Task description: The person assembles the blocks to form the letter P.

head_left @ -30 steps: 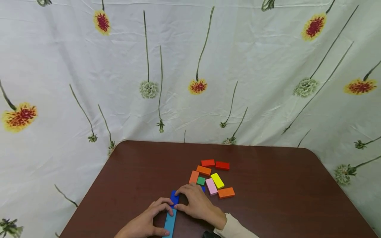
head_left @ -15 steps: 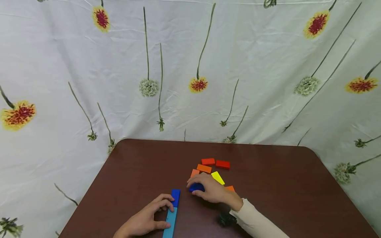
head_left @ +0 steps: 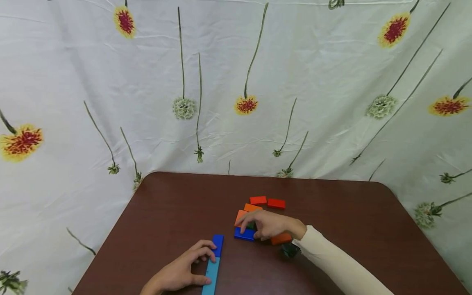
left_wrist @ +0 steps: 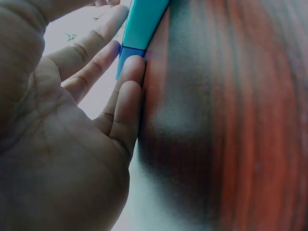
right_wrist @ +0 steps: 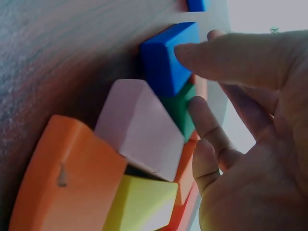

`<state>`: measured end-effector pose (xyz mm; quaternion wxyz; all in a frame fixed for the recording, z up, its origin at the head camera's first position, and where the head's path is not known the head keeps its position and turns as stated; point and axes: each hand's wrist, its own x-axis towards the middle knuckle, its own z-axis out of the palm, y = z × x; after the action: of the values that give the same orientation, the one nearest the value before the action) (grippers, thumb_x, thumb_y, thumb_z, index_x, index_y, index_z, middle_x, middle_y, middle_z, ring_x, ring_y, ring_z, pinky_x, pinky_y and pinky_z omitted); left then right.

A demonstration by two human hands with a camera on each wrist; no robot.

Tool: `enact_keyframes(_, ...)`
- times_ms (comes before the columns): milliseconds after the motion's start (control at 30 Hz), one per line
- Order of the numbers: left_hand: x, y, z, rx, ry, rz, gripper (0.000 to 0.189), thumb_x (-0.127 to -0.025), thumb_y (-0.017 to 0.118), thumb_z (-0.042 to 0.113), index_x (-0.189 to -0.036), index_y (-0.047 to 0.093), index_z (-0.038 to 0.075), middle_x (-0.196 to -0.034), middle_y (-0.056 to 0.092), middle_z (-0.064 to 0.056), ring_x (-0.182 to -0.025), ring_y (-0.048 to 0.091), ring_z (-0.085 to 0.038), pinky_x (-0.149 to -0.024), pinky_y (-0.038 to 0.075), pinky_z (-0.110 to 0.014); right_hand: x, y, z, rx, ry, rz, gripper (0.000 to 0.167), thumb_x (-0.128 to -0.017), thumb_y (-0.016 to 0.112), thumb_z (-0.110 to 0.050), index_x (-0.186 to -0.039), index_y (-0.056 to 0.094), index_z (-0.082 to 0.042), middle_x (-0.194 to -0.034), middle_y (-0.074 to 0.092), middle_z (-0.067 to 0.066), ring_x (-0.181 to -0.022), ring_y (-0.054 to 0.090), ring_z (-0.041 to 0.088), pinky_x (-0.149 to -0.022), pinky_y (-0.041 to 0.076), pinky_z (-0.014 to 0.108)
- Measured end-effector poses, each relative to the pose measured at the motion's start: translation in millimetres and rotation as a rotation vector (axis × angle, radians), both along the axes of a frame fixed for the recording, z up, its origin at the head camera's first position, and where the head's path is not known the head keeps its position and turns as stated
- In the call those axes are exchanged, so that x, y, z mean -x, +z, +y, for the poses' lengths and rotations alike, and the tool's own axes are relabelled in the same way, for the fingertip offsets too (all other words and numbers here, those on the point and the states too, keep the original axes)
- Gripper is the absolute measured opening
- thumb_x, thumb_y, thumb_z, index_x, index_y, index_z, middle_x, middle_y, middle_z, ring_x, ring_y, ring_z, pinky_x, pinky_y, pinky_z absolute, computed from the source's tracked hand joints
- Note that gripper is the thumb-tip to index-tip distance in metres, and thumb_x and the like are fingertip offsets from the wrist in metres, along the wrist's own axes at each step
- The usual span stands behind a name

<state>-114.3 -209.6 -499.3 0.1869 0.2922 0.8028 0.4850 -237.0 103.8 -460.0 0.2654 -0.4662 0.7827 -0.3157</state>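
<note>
My left hand lies along the left side of a strip of blocks, its fingertips and thumb at the edge of a light blue block and the dark blue block beyond it. Relaxed and fairly straight, its fingers show in the left wrist view too. My right hand is over a loose cluster of blocks. Its index finger reaches down onto another dark blue block, while the thumb overlaps that block in the right wrist view. Beneath this hand lie a green block and a pink block.
Around the right hand are a yellow block and several orange ones, including one near the wrist. Two red blocks lie farther back on the brown table. A flowered white cloth hangs behind the table.
My right hand has left the strip, moved right and back to the cluster, and a dark blue block there now sits slightly farther left. The left hand has barely moved.
</note>
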Motion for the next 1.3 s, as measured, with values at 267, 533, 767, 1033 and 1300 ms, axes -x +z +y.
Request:
enact_keyframes(267, -3.5, -0.5, -1.4, -0.005, 0.012, -0.042, 0.030, -0.091, 0.075, 0.032, -0.116, 0.061, 0.022, -0.142, 0.041, -0.007, -0.110, 0.047, -0.009, -0.093, 0.042, -0.023, -2.6, -0.8, -6.0, -0.099, 0.056, 0.096, 0.044, -0.083, 0.062, 0.014, -0.117, 0.068, -0.012, -0.150, 0.050, 0.003, -0.140, 0.042, 0.020, -0.111, 0.038, 0.034)
enact_keyframes(533, -2.2, -1.2, -0.2, -0.016, -0.001, -0.021, 0.031, -0.091, 0.075, 0.033, -0.115, 0.061, 0.020, -0.142, 0.041, -0.007, -0.111, 0.048, -0.011, -0.094, 0.042, -0.023, -8.0, 0.9, -8.8, -0.148, 0.073, 0.193, 0.049, -0.080, 0.057, 0.016, -0.117, 0.067, -0.015, -0.150, 0.050, 0.000, -0.137, 0.042, 0.020, -0.114, 0.031, 0.041)
enact_keyframes(767, -3.6, -2.6, -2.2, -0.014, 0.002, -0.040, 0.030, -0.091, 0.075, 0.032, -0.116, 0.061, 0.021, -0.144, 0.040, -0.008, -0.112, 0.048, -0.009, -0.094, 0.042, -0.022, -11.6, -1.9, -14.1, -0.190, 0.040, 0.240, 0.045, -0.084, 0.063, 0.008, -0.118, 0.067, -0.022, -0.149, 0.050, -0.005, -0.134, 0.043, 0.019, -0.112, 0.033, 0.043)
enact_keyframes(1033, -2.2, -0.2, -4.5, -0.018, -0.006, -0.025, 0.031, -0.092, 0.073, 0.031, -0.117, 0.061, 0.019, -0.144, 0.040, -0.009, -0.113, 0.047, -0.010, -0.094, 0.041, -0.024, -15.8, -2.6, -15.5, -0.208, 0.030, 0.344, 0.041, -0.084, 0.072, -0.005, -0.118, 0.068, -0.029, -0.143, 0.051, -0.008, -0.126, 0.044, 0.016, -0.104, 0.036, 0.046)
enact_keyframes(1300, -0.6, -2.4, -2.1, -0.011, -0.007, 0.036, 0.032, -0.092, 0.073, 0.035, -0.117, 0.060, 0.020, -0.144, 0.041, -0.010, -0.113, 0.048, -0.010, -0.095, 0.041, -0.024, -15.1, -0.9, -14.4, -0.179, -0.015, 0.313, 0.035, -0.088, 0.076, -0.019, -0.121, 0.067, -0.026, -0.137, 0.051, -0.006, -0.123, 0.047, 0.013, -0.106, 0.041, 0.035)
